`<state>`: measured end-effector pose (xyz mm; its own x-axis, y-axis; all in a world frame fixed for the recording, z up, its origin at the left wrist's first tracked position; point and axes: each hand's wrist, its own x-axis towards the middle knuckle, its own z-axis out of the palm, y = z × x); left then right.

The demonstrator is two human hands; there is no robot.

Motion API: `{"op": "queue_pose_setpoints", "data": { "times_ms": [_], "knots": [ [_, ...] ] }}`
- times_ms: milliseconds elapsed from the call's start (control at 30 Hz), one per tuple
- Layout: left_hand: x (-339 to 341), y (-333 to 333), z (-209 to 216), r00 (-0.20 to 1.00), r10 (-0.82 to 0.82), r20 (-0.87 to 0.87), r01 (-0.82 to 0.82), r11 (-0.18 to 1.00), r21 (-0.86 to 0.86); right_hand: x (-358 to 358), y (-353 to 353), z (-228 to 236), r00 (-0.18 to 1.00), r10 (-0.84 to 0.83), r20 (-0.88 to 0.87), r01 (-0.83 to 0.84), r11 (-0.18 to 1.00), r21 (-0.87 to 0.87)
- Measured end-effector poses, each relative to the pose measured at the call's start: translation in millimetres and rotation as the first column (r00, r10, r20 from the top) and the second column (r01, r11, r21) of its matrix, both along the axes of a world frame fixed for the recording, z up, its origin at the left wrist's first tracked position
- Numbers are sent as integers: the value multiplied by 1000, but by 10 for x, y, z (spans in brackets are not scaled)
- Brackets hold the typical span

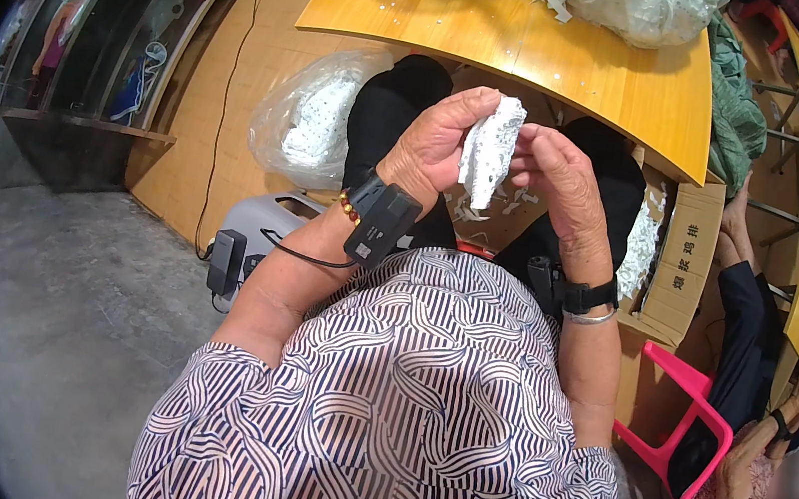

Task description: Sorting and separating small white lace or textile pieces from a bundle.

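Observation:
In front of my lap, my left hand (434,143) grips a folded white piece (490,155) with dark specks, which looks like thin sheet or cloth. It stands upright, with a ragged lower end hanging down. Close against its right edge is my right hand (563,175), fingers curled and thumb and fingertips drawn together. Whatever those right fingertips may pinch is hidden. White scraps (517,199) lie below, between my knees.
Ahead, a yellow wooden table (508,37) carries a clear bag (653,10) of white scraps. Another bag (315,122) stands left of my knee, an open cardboard box (681,256) at right. A pink stool (675,417) and a co-worker's arm (730,495) are further right.

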<state>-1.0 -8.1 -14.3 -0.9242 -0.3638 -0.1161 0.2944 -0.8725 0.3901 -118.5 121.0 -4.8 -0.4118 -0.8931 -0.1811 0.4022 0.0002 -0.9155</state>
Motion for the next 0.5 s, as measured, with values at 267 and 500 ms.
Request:
{"op": "queue_pose_setpoints", "data": {
  "times_ms": [267, 500],
  "knots": [
    [54, -21, -96, 998, -52, 41, 54, 997, -48, -106, -59, 29, 990, 2, 143, 28, 979, -202],
    [109, -15, -132, 998, -56, 39, 61, 991, -116, -99, -42, 50, 975, 24, 221, 20, 981, -192]
  ]
}}
